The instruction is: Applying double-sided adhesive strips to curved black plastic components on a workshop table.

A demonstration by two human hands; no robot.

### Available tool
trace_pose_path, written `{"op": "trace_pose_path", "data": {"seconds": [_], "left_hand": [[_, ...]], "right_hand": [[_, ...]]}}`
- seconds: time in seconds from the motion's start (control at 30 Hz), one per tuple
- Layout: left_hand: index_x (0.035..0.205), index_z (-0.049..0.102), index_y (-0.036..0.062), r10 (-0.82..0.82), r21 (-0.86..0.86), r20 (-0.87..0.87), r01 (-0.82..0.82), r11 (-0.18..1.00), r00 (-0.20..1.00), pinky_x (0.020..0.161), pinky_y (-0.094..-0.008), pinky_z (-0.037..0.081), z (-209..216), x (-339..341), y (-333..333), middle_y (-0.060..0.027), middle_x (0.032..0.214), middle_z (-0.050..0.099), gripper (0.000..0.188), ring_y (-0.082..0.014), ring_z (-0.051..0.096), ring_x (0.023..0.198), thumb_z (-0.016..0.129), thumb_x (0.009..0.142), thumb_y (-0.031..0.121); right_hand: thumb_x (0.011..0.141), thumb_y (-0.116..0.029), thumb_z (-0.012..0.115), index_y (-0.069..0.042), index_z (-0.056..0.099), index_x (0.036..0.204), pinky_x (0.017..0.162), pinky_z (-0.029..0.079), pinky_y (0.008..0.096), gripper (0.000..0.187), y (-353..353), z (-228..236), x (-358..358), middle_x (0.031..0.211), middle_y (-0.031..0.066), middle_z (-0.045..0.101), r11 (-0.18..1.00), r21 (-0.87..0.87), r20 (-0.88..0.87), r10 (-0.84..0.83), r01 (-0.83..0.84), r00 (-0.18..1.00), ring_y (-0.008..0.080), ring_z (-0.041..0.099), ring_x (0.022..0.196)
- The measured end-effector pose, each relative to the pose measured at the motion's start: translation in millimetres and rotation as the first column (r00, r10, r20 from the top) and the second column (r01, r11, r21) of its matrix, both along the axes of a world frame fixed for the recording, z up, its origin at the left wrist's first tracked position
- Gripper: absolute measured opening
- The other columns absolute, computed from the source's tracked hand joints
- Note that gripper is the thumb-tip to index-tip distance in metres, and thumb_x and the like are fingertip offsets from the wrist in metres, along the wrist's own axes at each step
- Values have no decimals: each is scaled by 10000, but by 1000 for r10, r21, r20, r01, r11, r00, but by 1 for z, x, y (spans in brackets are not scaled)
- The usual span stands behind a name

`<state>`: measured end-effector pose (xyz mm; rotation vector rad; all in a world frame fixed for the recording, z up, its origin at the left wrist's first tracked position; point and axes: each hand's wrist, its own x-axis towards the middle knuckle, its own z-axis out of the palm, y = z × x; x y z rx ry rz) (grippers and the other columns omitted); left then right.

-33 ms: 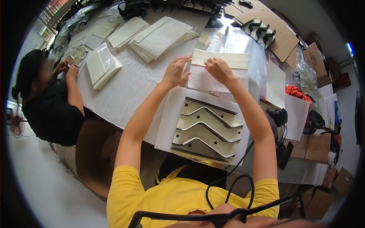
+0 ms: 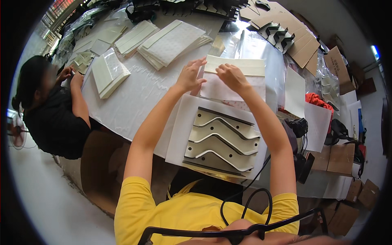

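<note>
A flat white packet [image 2: 222,87] with a cream strip along its far edge lies in front of me. My left hand [image 2: 191,76] is at its left edge, fingers stretched and apart. On the cream strip rests my right hand [image 2: 232,77], its fingers bent and pressed together at the packet; the fingertips are partly hidden. Nearer to me, between my forearms, a cream metal panel [image 2: 220,141] with zigzag raised ridges, dark edges and several holes lies on a white sheet [image 2: 175,139]. A patterned pinkish piece [image 2: 232,104] shows beneath the packet's near edge.
Stacks of white packets [image 2: 171,43] lie at the far left of the table. Clear plastic film [image 2: 253,45] and a ridged panel [image 2: 276,37] on cardboard [image 2: 304,47] are at the far right. A person in black [image 2: 51,118] works at the left. A black cable [image 2: 261,168] hangs near my right arm.
My right hand has slid slightly left along the cream strip. The whole view has shifted a little; my left hand stays at the packet's left edge.
</note>
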<state>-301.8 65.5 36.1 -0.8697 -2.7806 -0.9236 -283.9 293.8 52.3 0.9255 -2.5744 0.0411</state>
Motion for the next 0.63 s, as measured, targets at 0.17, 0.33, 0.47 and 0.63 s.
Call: {"op": "trace_pose_path", "data": {"seconds": [0.17, 0.33, 0.47, 0.63], "left_hand": [[1552, 88, 116, -202, -83, 159, 217, 973, 966, 1120, -509, 249, -5, -57, 21, -27, 1435, 506, 1295, -261, 309, 1416, 889, 564, 362], [1557, 29, 126, -156, -154, 181, 184, 971, 971, 1138, -581, 179, -10, -58, 18, 34, 1475, 457, 1303, -233, 295, 1427, 860, 595, 409], [1556, 4, 130, -144, -157, 197, 176, 972, 970, 1142, -599, 161, -3, -53, 18, 56, 1474, 453, 1358, -222, 281, 1432, 867, 570, 485], [1554, -5, 126, -102, -204, 245, 154, 967, 964, 1145, -621, 126, 10, -49, 13, 32, 1497, 423, 1401, -222, 264, 1439, 857, 547, 578]], "right_hand": [[774, -170, 668, -35, 685, 770, 698, 569, 341, 136, -37, -6, -6, 848, 136, 673, 985, 161, 75, -74, 61, 994, 255, 687, 804], [715, -309, 709, -53, 700, 707, 570, 561, 356, 256, -63, -4, -15, 705, 150, 673, 957, 289, 170, -40, -11, 985, 264, 692, 630], [720, -312, 702, -53, 701, 706, 565, 558, 349, 259, -52, -14, -21, 705, 139, 674, 970, 225, -2, -97, 95, 995, 272, 694, 636], [783, -249, 715, -57, 724, 907, 624, 575, 359, 230, 8, -6, -41, 834, 103, 739, 687, -614, 449, -100, 388, 888, 322, 710, 678]]}}
